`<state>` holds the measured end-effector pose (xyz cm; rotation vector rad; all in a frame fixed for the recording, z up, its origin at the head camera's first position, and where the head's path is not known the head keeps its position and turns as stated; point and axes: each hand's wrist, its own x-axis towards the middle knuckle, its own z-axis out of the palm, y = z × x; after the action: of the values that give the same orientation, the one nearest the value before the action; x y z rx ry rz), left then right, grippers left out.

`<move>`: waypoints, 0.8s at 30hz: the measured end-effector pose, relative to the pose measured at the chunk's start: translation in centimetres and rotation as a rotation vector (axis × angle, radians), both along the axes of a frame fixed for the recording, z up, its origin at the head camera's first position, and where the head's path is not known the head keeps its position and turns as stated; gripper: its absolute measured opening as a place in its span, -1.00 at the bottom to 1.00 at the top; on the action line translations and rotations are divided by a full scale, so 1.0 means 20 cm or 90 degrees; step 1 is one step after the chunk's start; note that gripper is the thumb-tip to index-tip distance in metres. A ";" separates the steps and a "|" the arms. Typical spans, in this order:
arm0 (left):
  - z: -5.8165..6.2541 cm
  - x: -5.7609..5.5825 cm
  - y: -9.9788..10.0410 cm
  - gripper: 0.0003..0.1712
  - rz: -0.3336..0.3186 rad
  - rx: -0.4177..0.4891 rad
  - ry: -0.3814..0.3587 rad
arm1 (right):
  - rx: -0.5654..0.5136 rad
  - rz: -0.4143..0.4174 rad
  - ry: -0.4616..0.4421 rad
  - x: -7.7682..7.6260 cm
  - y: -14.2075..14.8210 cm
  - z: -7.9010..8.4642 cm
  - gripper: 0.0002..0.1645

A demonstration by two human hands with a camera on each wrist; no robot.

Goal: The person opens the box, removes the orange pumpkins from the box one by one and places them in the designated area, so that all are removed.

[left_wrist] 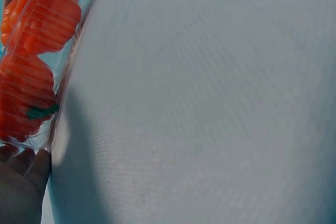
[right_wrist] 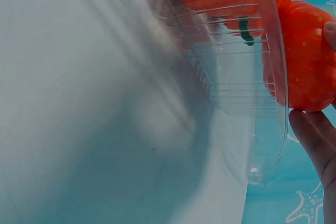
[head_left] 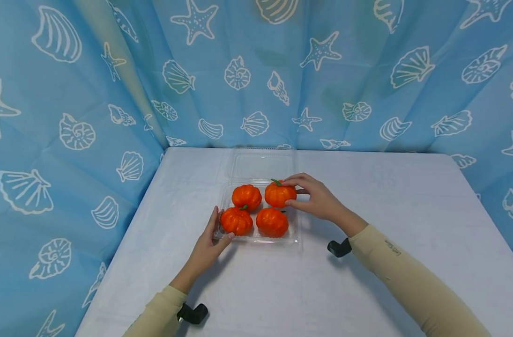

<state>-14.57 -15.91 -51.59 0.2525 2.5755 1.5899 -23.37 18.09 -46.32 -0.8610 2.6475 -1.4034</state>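
A clear plastic clamshell box (head_left: 297,229) lies on the table, its lid (head_left: 262,164) folded back toward the curtain. Several small orange toy pumpkins are with it. My right hand (head_left: 315,195) grips the back right pumpkin (head_left: 277,195) between thumb and fingers; in the right wrist view this pumpkin (right_wrist: 310,59) is at the box's upper rim. Beside it are the back left pumpkin (head_left: 247,196), the front left one (head_left: 237,222) and the front right one (head_left: 272,222). My left hand (head_left: 207,243) holds the box's front left corner, thumb at the front and fingers along the side.
A white cloth covers the table (head_left: 366,290). Behind and to the left hangs a blue curtain (head_left: 239,42) with shell and starfish prints. Dark devices are strapped at the left wrist (head_left: 193,313) and right wrist (head_left: 339,248).
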 end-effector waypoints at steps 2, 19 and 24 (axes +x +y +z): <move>0.00 0.00 0.00 0.04 0.001 -0.002 -0.001 | 0.003 -0.002 -0.001 0.01 0.01 0.00 -0.44; 0.01 0.01 0.00 0.04 0.000 0.012 0.009 | -0.015 -0.034 0.044 0.01 0.09 0.00 -0.43; 0.01 0.00 0.00 0.05 0.001 0.008 0.008 | -0.013 -0.045 0.057 0.02 0.11 0.00 -0.42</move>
<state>-14.54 -15.88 -51.46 0.2621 2.5761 1.6096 -22.98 20.38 -46.23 -0.8599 2.7609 -1.4429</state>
